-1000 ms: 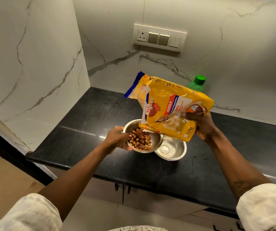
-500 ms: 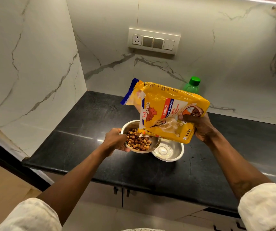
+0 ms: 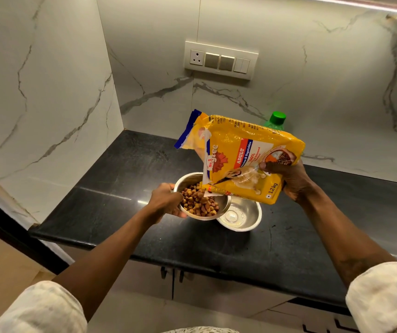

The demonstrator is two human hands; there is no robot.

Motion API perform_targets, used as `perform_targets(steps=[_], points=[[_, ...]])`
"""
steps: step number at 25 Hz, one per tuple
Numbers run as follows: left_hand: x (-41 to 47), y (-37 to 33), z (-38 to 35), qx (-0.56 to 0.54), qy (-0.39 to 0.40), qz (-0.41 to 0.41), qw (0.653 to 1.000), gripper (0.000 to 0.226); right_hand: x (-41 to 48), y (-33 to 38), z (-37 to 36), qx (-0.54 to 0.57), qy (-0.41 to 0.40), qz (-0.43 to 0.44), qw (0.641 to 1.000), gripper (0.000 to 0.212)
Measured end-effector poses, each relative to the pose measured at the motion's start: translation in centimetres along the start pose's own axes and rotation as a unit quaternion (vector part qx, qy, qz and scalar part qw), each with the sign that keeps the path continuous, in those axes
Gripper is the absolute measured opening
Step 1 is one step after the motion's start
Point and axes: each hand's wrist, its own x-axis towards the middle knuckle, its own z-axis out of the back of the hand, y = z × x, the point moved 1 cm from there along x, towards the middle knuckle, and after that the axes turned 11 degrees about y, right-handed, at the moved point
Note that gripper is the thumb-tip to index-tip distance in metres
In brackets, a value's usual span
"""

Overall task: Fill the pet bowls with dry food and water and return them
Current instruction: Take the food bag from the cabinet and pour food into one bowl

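Observation:
A steel bowl (image 3: 188, 182) stands on the black counter (image 3: 111, 200), holding a heap of brown dry food (image 3: 200, 204). My left hand (image 3: 166, 200) grips its left rim. Above it, a yellow pet food bag (image 3: 243, 159) is tilted with its torn corner down over the bowl; my right hand (image 3: 288, 176) grips the bag's right end. A second steel bowl (image 3: 243, 216), with no food in it, sits right beside the first, partly under the bag.
A green-capped bottle (image 3: 275, 121) stands behind the bag against the marble back wall. A switch panel (image 3: 220, 60) is on that wall. A marble side wall closes the counter's left end. Cabinet doors (image 3: 173, 280) lie below the counter's front edge.
The bag has tipped a little steeper over the bowl, and the heap of food looks slightly larger. Both hands keep their grips; the view has shifted slightly.

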Motion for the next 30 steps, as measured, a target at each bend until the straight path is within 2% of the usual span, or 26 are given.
perform_targets(steps=[20,30], points=[[-0.6,0.6,0.0,0.004,0.006,-0.006,1.0,0.025,-1.0,1.1,0.0,-0.015,-0.005,-0.009,1.0,0.082],[-0.8,0.6,0.2,0.007,0.009,-0.008,1.0,0.029,-1.3,1.9,0.5,-0.02,-0.002,0.004,1.0,0.075]])
